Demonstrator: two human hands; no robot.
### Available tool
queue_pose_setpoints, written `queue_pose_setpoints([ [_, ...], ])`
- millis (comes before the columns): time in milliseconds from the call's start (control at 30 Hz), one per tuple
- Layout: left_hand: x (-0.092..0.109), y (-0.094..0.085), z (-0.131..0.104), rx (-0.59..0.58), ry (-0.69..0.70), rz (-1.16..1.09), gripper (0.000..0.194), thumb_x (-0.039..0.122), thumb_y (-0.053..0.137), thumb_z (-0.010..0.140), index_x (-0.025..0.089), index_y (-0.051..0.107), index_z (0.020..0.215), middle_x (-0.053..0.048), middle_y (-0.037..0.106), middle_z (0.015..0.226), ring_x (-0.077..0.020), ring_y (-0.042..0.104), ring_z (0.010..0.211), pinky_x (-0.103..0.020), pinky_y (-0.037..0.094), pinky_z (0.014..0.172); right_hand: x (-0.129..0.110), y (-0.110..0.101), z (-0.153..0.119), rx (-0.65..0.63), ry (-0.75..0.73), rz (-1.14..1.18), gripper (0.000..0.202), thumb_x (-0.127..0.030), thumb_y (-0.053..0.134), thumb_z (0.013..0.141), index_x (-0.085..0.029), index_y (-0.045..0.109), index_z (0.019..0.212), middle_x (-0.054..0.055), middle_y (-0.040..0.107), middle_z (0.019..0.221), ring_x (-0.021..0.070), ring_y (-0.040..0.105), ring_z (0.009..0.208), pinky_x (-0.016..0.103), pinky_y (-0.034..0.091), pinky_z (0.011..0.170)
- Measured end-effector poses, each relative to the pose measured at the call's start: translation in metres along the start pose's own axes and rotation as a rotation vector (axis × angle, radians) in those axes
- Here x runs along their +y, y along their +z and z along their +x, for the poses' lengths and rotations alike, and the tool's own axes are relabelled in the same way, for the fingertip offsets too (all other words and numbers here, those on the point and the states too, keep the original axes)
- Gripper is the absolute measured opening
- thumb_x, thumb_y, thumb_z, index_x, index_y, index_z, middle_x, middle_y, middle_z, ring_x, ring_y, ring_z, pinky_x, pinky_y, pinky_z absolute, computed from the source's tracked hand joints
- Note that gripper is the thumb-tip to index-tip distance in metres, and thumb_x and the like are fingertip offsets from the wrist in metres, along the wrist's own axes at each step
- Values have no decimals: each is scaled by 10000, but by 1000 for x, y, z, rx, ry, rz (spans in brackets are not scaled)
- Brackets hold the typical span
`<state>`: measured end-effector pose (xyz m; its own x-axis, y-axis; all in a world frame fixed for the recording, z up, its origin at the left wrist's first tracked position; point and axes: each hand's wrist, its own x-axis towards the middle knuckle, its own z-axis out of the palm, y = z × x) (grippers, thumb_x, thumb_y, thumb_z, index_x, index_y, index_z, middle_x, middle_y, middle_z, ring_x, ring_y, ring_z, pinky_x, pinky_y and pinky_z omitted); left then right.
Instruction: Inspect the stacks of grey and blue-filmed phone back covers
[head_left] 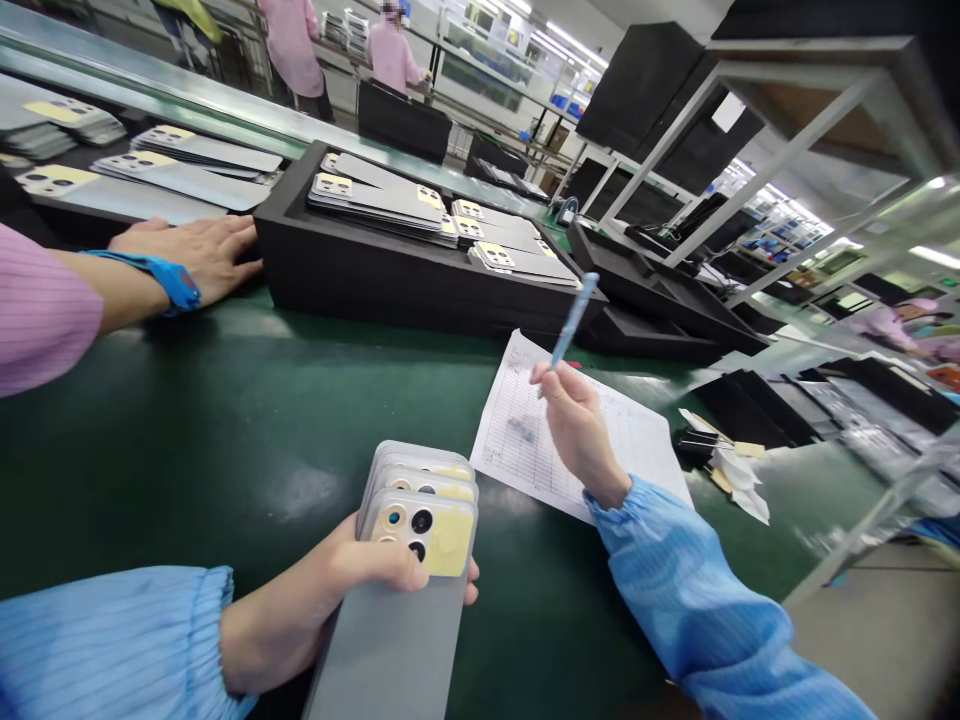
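My left hand (375, 570) grips a stack of grey phone back panels (401, 640) at the lower middle, thumb across the top one beside its camera rings. A yellow sticker (451, 542) covers part of that camera area. Fingertips show at the stack's right edge. My right hand (574, 420) is closed round a light blue pen (575, 320), which points upward. Beneath this hand lies a white printed form (502, 430) with a table grid and some writing. Whether the wrist touches the paper I cannot tell.
Black trays (390, 275) of similar panels line the green table (225, 430). Another person's hand (199, 255) with a blue wristband rests by the left tray. Scraps of paper (739, 480) and black trays lie to the right, near a metal frame. People in pink stand behind.
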<state>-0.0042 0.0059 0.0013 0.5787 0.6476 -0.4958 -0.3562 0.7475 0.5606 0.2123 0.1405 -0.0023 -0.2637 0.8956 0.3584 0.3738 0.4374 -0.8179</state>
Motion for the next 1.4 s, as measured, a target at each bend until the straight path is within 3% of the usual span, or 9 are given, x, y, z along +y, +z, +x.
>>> queue_pose_setpoints([
  [133,2,1,-1,6,-30,28,284,173,583,593,133,661,863,-81,705,868,-264,602,932,-357,449,823,-4,-33,-16,117,25,-184,155,-337,436,857,-221,531,818,4,514,736,138,500,651,284,436,635],
  [233,3,2,-1,10,-21,47,276,169,577,591,142,664,851,-77,706,870,-269,607,922,-372,446,826,-4,-50,-41,123,64,-366,105,-314,492,831,-214,521,838,33,580,839,185,566,760,367,440,748],
  [367,2,1,-1,22,-32,34,325,186,600,580,146,665,895,-84,704,895,-276,594,950,-373,436,838,5,-51,-77,-17,121,-551,182,-295,507,811,-203,478,965,136,563,1136,310,521,1050,505,376,876],
  [467,1,-1,0,32,-39,-4,408,190,624,564,160,650,970,-76,702,913,-282,592,955,-379,434,842,11,-50,-96,-140,110,-599,236,-282,479,826,-214,437,1048,134,467,1282,299,410,1196,496,338,953],
  [633,2,0,-1,23,-22,-62,459,197,618,580,172,621,1038,-75,701,908,-276,599,925,-364,451,790,11,-67,-114,-311,55,-582,232,-268,493,825,-251,457,1054,66,470,1302,236,345,1254,419,327,1010],
  [867,0,2,-6,24,-12,-59,344,239,558,676,135,604,1001,-94,682,925,-237,595,864,-338,456,755,8,-94,-119,-435,68,-440,276,-307,568,789,-261,473,1044,68,513,1255,255,375,1230,446,345,991],
  [1133,-2,1,-2,68,-36,-72,395,231,566,683,163,580,1071,-90,672,976,-280,565,972,-396,425,826,-5,-88,-79,-232,116,-239,389,-473,232,900,-240,474,1094,76,549,1057,219,567,957,396,445,851],
  [1267,-2,1,-2,53,-76,-64,321,262,583,666,150,630,963,-88,683,942,-253,590,891,-361,454,768,-18,-79,-84,-161,55,-297,215,-328,350,904,-219,534,897,32,525,796,167,545,740,314,450,695],
  [1400,-1,0,-2,61,-70,-69,367,261,600,654,168,622,1008,-80,684,959,-259,583,936,-363,443,806,-42,-55,-113,-400,-29,-360,81,-127,473,831,-201,498,847,22,504,762,134,511,670,247,432,585],
])
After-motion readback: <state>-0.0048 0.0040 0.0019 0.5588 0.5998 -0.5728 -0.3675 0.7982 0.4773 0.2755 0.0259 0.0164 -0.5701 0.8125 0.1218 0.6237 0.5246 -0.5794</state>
